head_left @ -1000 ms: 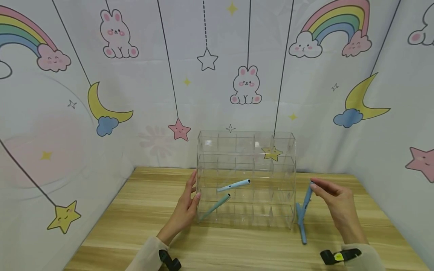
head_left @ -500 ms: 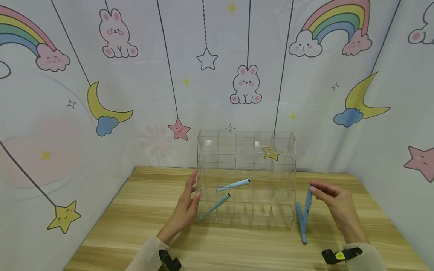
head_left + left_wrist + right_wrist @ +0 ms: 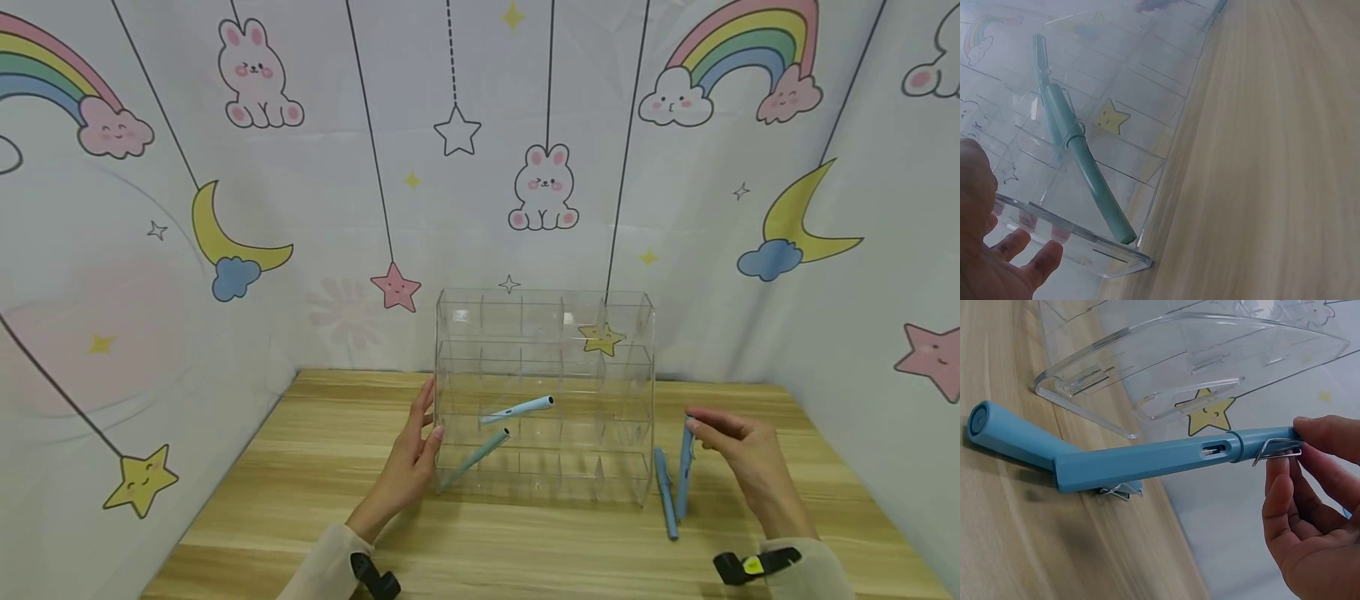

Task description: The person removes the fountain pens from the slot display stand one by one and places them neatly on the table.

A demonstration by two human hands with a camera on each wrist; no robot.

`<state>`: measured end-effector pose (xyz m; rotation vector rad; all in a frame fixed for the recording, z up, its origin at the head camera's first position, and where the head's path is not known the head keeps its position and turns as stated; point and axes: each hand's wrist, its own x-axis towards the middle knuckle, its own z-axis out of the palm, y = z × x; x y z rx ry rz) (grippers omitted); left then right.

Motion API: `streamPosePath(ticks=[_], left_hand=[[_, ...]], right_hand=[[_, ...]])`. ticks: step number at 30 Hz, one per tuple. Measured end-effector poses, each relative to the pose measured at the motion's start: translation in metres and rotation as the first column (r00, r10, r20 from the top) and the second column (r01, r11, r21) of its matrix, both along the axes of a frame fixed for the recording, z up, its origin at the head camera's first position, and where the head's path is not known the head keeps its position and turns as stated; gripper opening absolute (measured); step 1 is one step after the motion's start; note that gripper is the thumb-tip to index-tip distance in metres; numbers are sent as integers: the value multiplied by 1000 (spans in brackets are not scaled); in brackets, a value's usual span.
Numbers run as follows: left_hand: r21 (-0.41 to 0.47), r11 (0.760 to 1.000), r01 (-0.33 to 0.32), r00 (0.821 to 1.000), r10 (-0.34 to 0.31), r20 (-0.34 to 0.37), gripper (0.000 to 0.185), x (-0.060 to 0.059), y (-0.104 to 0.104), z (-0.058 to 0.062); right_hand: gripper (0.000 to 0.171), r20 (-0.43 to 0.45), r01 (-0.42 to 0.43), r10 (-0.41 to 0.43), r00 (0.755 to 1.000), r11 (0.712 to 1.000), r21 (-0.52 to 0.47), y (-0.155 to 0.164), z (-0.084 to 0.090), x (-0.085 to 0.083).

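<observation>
The left hand (image 3: pixel 408 467) lies flat-fingered against the clear organizer's (image 3: pixel 543 392) left wall. Right of the organizer, the right hand (image 3: pixel 742 462) pinches 1 blue pen (image 3: pixel 684 471) by its upper end, tip down on the bench (image 3: pixel 300 467), beside a second pen (image 3: pixel 664 492).

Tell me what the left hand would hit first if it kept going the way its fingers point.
Probably nothing new: the left hand already rests against the clear organizer's left wall, fingers pointing up along it toward the backdrop.
</observation>
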<state>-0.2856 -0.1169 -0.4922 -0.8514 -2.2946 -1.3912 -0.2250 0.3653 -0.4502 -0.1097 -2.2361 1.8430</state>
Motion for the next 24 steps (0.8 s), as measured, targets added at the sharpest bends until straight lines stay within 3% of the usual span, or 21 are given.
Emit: streamPosePath(ticks=[11, 24], left_hand=[[7, 1000, 8, 1000, -8, 9, 75, 0, 0, 0], [9, 1000, 10, 1000, -10, 7, 76, 0, -1, 0]], right_hand=[[41, 95, 17, -31, 995, 989, 149, 6, -14, -4], [54, 89, 39, -58, 994, 978, 205, 5, -23, -6]])
